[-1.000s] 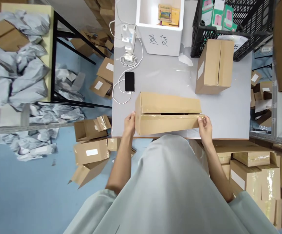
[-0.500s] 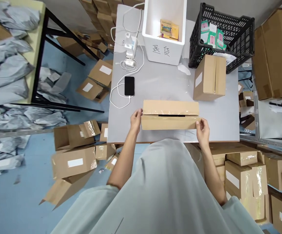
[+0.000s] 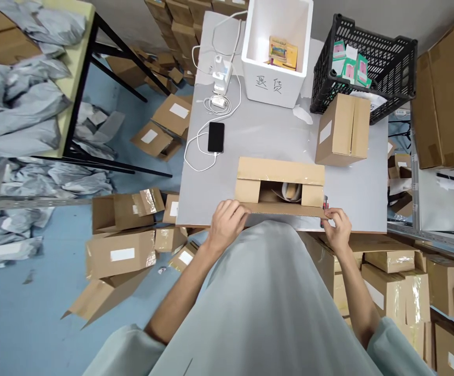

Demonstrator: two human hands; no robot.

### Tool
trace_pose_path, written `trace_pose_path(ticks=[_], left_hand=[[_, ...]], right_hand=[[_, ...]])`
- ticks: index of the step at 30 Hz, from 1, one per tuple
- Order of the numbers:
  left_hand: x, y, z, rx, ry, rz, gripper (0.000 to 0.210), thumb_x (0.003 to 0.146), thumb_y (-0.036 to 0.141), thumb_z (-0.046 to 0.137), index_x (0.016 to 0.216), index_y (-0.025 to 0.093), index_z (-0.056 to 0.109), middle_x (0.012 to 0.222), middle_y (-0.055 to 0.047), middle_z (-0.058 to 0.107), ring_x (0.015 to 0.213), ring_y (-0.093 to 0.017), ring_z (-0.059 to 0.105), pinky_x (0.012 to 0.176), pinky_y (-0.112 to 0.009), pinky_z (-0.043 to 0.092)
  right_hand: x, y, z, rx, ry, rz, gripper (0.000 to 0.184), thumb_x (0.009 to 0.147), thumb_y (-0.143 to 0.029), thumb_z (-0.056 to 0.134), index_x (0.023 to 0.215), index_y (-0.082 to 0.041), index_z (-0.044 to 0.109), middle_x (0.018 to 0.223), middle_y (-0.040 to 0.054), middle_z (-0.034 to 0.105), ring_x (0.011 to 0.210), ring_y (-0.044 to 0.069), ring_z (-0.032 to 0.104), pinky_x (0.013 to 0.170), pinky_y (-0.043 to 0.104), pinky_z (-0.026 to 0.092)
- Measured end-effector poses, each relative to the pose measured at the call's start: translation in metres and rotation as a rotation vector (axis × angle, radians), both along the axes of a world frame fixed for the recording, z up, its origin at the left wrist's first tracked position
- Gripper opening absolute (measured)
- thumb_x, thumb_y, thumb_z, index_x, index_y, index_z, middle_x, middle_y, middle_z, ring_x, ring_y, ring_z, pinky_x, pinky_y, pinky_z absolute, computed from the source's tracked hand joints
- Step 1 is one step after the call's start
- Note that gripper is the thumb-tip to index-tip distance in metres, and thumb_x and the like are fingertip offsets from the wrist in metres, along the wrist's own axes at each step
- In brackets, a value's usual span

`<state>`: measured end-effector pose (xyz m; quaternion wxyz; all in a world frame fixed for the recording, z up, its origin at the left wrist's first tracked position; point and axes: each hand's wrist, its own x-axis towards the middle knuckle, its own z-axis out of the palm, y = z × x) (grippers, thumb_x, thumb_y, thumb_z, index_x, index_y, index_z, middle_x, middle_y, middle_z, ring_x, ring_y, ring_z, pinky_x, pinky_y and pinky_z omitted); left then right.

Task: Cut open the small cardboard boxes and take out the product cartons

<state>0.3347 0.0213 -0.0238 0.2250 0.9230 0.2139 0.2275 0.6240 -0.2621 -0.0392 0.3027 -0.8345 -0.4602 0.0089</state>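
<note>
A long cardboard box (image 3: 280,169) lies at the table's front edge, its near flap folded down towards me. Through the gap a curled, whitish round item (image 3: 292,192) shows inside; its kind I cannot make out. My left hand (image 3: 227,223) is closed over the flap's left end. At the flap's right corner, my right hand (image 3: 337,227) pinches the cardboard between thumb and fingers. Just beside those fingers is a small red and black object (image 3: 326,202), partly hidden by the flap.
A phone (image 3: 216,137) on a white cable lies on the table (image 3: 266,133) at left. Behind stand a white foam bin (image 3: 276,86), a black crate (image 3: 399,78) with green packs, and a closed carton (image 3: 342,130). Cartons and grey parcels crowd both sides.
The box's near flap has swung open towards me, baring the inside. My left hand has moved from the box's left end onto the flap; the red and black object has come into view.
</note>
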Motion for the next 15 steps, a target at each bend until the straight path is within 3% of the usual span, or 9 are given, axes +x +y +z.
trace_pose_path(ticks=[3, 6, 9, 11, 13, 15], left_hand=[[-0.010, -0.010, -0.018, 0.194, -0.083, -0.019, 0.029, 0.105, 0.010, 0.061, 0.081, 0.026, 0.061, 0.076, -0.004, 0.068, 0.072, -0.023, 0.056, 0.069, -0.039, 0.044], [-0.016, -0.018, -0.021, 0.263, -0.109, -0.013, 0.030, 0.104, 0.005, 0.062, 0.082, 0.026, 0.059, 0.080, -0.003, 0.071, 0.074, -0.022, 0.057, 0.070, -0.036, 0.046], [-0.019, -0.023, -0.009, 0.196, -0.034, -0.032, 0.026, 0.107, 0.009, 0.062, 0.086, 0.025, 0.061, 0.087, -0.004, 0.074, 0.081, -0.022, 0.062, 0.075, -0.035, 0.050], [-0.019, -0.021, 0.004, 0.105, 0.029, -0.051, 0.019, 0.109, 0.024, 0.068, 0.091, 0.025, 0.064, 0.092, -0.006, 0.075, 0.086, -0.023, 0.065, 0.080, -0.037, 0.053], [-0.016, -0.015, 0.017, 0.000, 0.064, -0.057, 0.022, 0.109, 0.040, 0.072, 0.095, 0.025, 0.068, 0.097, -0.008, 0.076, 0.091, -0.025, 0.068, 0.084, -0.039, 0.054], [-0.007, -0.004, 0.029, -0.092, 0.076, -0.035, 0.027, 0.112, 0.045, 0.065, 0.096, 0.024, 0.070, 0.095, -0.007, 0.076, 0.091, -0.025, 0.068, 0.086, -0.038, 0.054]], right_hand=[[-0.011, -0.009, -0.018, 0.057, -0.194, 0.033, 0.015, 0.101, -0.014, 0.063, 0.093, -0.027, 0.068, 0.104, 0.0068, 0.081, 0.090, 0.023, 0.076, 0.079, 0.036, 0.060], [-0.018, -0.016, -0.024, 0.097, -0.249, 0.085, 0.017, 0.101, -0.011, 0.062, 0.101, -0.027, 0.068, 0.105, 0.0073, 0.081, 0.092, 0.023, 0.076, 0.079, 0.035, 0.060], [-0.018, -0.019, -0.011, 0.057, -0.204, 0.157, 0.007, 0.103, -0.025, 0.070, 0.110, -0.026, 0.070, 0.110, 0.0103, 0.081, 0.097, 0.026, 0.077, 0.082, 0.039, 0.061], [-0.014, -0.017, 0.006, 0.057, -0.112, 0.201, 0.016, 0.106, -0.041, 0.071, 0.112, -0.026, 0.073, 0.114, 0.0126, 0.081, 0.103, 0.030, 0.078, 0.087, 0.043, 0.061], [-0.004, -0.010, 0.022, 0.085, 0.039, 0.170, 0.024, 0.111, -0.048, 0.064, 0.107, -0.026, 0.075, 0.115, 0.0127, 0.081, 0.106, 0.030, 0.078, 0.092, 0.046, 0.062], [0.012, 0.005, 0.030, 0.108, 0.185, 0.075, 0.029, 0.113, -0.047, 0.060, 0.101, -0.027, 0.075, 0.110, 0.0110, 0.081, 0.105, 0.029, 0.078, 0.093, 0.046, 0.063]])
